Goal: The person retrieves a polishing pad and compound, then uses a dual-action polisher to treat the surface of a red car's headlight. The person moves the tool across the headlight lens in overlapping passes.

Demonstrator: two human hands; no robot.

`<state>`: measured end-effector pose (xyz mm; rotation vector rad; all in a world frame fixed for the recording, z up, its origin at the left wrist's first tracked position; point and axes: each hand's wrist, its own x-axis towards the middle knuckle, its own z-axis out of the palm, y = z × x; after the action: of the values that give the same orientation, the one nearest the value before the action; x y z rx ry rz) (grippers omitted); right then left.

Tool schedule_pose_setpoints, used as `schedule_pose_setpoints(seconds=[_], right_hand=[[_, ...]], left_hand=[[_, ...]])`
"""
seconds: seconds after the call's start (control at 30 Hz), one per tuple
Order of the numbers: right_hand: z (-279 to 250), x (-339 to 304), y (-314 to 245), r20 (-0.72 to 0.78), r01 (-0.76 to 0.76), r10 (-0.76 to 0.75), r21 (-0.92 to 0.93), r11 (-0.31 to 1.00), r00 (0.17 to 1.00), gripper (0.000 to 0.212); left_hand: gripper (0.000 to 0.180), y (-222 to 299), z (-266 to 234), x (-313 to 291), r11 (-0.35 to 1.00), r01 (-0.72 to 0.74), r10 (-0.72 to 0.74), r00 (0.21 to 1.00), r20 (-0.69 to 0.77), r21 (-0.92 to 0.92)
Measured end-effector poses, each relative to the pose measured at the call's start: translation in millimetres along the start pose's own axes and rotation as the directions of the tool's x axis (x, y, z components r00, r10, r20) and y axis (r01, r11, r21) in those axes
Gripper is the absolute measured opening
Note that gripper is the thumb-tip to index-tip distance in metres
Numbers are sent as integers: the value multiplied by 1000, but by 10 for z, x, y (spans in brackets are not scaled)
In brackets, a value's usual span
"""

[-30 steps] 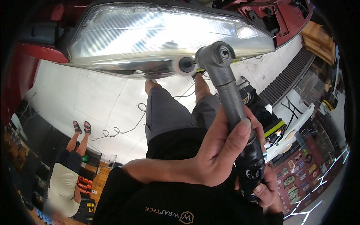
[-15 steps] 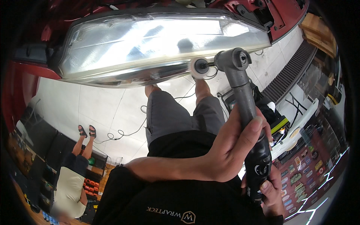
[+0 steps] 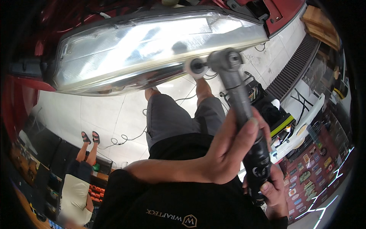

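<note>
A handheld angle-head polisher [image 3: 239,101] slants across the view, its dark metal neck up and its black grip down. My left hand [image 3: 234,147] wraps around the neck, thumb along the near side. Lower down, my right hand [image 3: 273,187] is closed around the black grip. On the tool's head sits a small round pad [image 3: 189,68], whitish with a dark centre and slightly blurred. The pad overlaps the lower edge of a large clear car headlight [image 3: 126,57]; whether they touch I cannot tell. Hazy bright patches show on the lens.
Red car bodywork [image 3: 284,15] surrounds the headlight. A cable [image 3: 126,139] coils across the white tiled floor [image 3: 103,110]. To the right are a black bag with a yellow-green stripe [image 3: 283,125] and a dark ribbed strip [image 3: 293,66]. Another person [image 3: 74,191] is at lower left.
The polisher and both hands have shifted slightly left in the view. The headlight also sits a little further left and more tilted. Both hands keep their hold.
</note>
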<state>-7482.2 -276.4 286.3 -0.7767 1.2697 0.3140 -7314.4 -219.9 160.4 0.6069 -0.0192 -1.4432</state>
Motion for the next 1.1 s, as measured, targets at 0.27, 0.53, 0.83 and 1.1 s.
schedule_pose_setpoints(seconds=[0.27, 0.53, 0.83, 1.1], right_hand=[[-102, 186, -20, 185, 76, -41, -187, 979, 982, 71], [-398, 298, 108, 270, 218, -157, -212, 953, 950, 69], [-774, 400, 275, 256, 301, -251, -178, 937, 933, 65], [-1046, 426, 441, 135, 254, -228, -232, 939, 964, 71]], left_hand=[[35, 157, -39, -158, 1000, 18, -18, 997, -80, -2], [33, -51, -14, -54, 999, -8, 5, 998, -66, -53], [32, -384, 36, 119, 996, -64, 62, 998, -26, -66], [30, -632, 82, 296, 997, -76, 76, 997, 3, 6]])
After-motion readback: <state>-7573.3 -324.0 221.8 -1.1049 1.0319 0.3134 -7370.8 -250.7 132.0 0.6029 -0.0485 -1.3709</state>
